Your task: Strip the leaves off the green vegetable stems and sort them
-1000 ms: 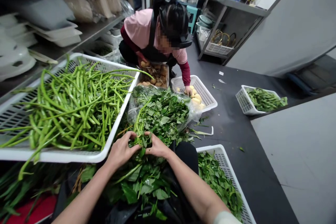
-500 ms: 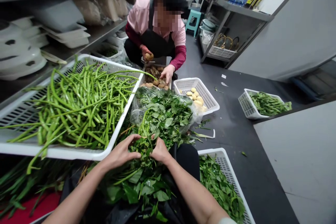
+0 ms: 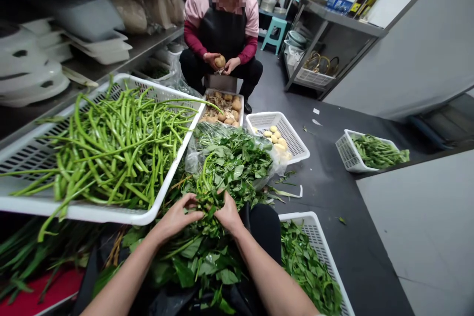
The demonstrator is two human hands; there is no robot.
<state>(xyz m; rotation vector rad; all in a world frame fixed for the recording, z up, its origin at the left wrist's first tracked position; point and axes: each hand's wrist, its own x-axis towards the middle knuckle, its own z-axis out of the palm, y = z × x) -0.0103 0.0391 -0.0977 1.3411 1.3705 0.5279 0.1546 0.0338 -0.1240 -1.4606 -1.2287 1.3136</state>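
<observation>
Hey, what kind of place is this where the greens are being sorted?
Most likely a restaurant back kitchen or prep room. Stainless steel shelving holds stacked white dishes, white perforated plastic baskets of long green stems sit at floor level, and an aproned co-worker handles a potato.

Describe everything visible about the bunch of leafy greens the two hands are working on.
The bunch of leafy greens is a loose cluster of dark green pointed leaves on pale green stalks, fresh-looking. It sits at the near edge of a larger leafy heap that spills from a clear plastic bag. The left hand pinches it from one side, the right hand from the other, fingers closed on stalks and leaves. More of the same leaves lie below it, over black material.
</observation>
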